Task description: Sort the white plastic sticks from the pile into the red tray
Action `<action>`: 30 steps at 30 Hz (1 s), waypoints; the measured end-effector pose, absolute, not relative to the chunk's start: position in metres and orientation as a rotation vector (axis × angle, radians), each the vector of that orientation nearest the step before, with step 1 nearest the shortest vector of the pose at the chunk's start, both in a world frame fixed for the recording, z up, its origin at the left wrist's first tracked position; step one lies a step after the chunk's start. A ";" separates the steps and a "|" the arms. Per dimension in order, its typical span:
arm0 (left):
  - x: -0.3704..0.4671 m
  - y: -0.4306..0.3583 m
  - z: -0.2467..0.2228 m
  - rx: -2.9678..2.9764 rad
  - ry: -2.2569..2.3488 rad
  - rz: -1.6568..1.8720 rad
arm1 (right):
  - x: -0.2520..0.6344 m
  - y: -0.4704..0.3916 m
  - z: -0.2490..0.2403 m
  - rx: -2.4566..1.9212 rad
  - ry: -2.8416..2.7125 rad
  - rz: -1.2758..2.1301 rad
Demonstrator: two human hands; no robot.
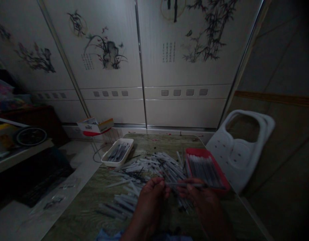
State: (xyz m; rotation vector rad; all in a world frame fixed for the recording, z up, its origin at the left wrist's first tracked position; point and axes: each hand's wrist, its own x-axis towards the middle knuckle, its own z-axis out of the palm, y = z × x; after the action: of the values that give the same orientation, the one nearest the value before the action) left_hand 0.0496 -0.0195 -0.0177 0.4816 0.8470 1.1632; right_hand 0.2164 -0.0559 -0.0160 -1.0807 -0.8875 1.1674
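Note:
A thin pen (173,183) lies level between my two hands, over a loose heap of pens (157,164) on the table. My left hand (153,194) pinches its left end, fingers pressed together. Farther right along the same pen, my right hand (198,195) has closed its thumb and fingers on it. Beside my right hand stands a red tray (226,182) filled with a row of pens. Several pens (116,206) lie in a loose bunch left of my left wrist.
A white tray (131,144) with dark pens stands at the table's back left. Behind it, an open carton (90,127) rests on a red stool. A white plastic chair (234,150) leans by the table's right edge. Sliding panels rise behind.

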 end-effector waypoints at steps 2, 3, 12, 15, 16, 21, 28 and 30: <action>0.050 -0.019 -0.019 0.478 0.834 1.169 | 0.216 -0.056 -0.015 -1.102 -0.910 1.165; 0.050 -0.019 -0.019 0.475 0.832 1.172 | 0.216 -0.056 -0.015 -1.118 -0.917 1.154; 0.052 -0.021 -0.017 0.512 0.842 1.166 | 0.219 -0.057 -0.029 -1.171 -0.948 1.244; 0.054 -0.023 -0.016 0.540 0.836 1.166 | 0.219 -0.056 -0.032 -1.130 -0.925 1.260; 0.054 -0.024 -0.016 0.549 0.835 1.164 | 0.219 -0.056 -0.031 -1.117 -0.916 1.259; 0.057 -0.023 -0.020 0.571 0.806 1.177 | 0.219 -0.058 -0.030 -1.097 -0.914 1.224; 0.055 -0.024 -0.021 0.599 0.784 1.170 | 0.223 -0.062 -0.026 -1.160 -0.953 1.209; 0.054 -0.025 -0.017 0.602 0.787 1.157 | 0.223 -0.064 -0.020 -1.174 -0.962 1.205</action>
State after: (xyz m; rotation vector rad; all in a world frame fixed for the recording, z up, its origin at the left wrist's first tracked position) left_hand 0.0541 -0.0255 -0.0175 0.6025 0.7870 1.1574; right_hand 0.2227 -0.0636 -0.0199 -1.1741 -0.9624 1.2051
